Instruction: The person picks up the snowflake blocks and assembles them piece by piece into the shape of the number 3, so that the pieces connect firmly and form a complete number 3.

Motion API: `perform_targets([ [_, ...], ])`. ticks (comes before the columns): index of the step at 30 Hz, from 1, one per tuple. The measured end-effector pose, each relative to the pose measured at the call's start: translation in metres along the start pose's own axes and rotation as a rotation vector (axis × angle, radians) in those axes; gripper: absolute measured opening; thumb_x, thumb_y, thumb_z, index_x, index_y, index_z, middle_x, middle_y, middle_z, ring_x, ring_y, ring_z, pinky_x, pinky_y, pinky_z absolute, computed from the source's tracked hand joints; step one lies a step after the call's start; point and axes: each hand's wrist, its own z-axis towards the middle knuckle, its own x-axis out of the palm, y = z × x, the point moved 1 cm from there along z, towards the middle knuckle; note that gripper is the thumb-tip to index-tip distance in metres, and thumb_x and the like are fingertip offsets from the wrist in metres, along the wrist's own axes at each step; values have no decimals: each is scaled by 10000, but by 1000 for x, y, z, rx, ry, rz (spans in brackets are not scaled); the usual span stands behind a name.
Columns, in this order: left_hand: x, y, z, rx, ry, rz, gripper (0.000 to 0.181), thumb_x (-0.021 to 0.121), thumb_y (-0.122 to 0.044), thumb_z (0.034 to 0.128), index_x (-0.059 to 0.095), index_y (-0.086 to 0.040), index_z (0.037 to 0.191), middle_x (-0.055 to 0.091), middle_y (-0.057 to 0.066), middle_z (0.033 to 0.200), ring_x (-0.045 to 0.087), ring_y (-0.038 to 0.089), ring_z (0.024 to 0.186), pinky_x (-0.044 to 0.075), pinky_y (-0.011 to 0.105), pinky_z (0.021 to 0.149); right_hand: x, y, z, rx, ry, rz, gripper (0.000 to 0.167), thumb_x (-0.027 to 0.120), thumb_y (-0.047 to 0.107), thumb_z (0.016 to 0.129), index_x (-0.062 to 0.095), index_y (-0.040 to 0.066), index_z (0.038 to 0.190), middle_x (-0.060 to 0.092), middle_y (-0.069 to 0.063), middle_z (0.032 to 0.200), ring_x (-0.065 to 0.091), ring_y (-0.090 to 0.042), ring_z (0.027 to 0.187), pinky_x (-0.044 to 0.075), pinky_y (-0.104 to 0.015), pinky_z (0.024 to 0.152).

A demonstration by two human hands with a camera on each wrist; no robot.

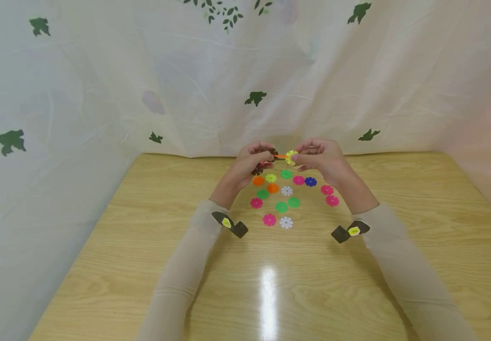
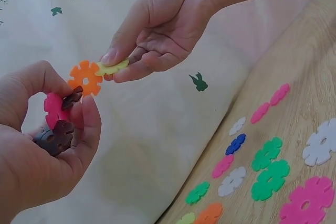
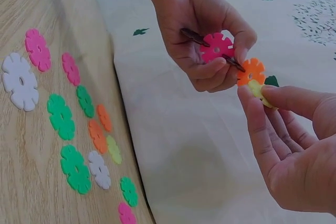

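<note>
Above the table's far end, both hands hold a short chain of notched plastic interlocking discs. My left hand (image 1: 247, 166) pinches a brown disc (image 2: 72, 98) between thumb and fingers. Joined to it are a pink disc (image 2: 53, 109) and a second brown disc (image 2: 55, 139), which lies against the palm. An orange disc (image 2: 81, 72) extends from the pinched brown one toward the other hand. My right hand (image 1: 324, 158) pinches a yellow disc (image 2: 113, 68), which meets the orange disc's edge edge-on. Whether their slots are fully engaged I cannot tell.
Loose discs lie flat on the wooden table (image 1: 151, 246) below the hands: several pink and green ones, white discs such as this one (image 1: 286, 222), a blue one (image 1: 310, 182), orange and yellow ones. A pale curtain (image 1: 211, 94) hangs behind the far edge.
</note>
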Motion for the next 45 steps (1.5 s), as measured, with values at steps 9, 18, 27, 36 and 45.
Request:
perform_targets([
  [9,3,2,-1,6,54,-8,154,593,23,958,656,-107,1010,630,22,1006,615,187,930,596,411,954,1,0,0,-9,-25,23,89,763,38,897,704,43,964,773,-11,872,741,-174,767,638,-355,730],
  [18,5,2,-1,14,78,-50,113,633,12,969,671,-88,1005,684,35,996,689,175,932,546,461,1030,1,1,-3,-66,6,39,98,755,67,913,717,45,1001,789,10,892,756,-155,784,632,-305,699],
  [27,5,-1,-5,9,68,12,140,675,23,936,682,-9,1072,709,59,987,721,265,971,447,562,1100,-2,3,-4,-123,22,-18,73,761,28,897,764,26,970,775,-1,842,752,-163,742,625,-289,671],
  [36,7,-1,-4,10,67,55,130,698,2,928,705,-32,1053,717,30,967,735,235,954,515,479,1057,-5,6,-4,-158,36,-7,73,755,-16,885,774,4,953,775,-11,821,746,-164,697,620,-266,650],
  [45,11,-1,-6,39,58,55,137,693,29,917,704,-31,1040,714,14,942,717,140,867,609,315,907,-1,6,-6,-164,14,24,72,753,-40,877,769,-25,946,775,-21,825,738,-177,682,622,-262,655],
])
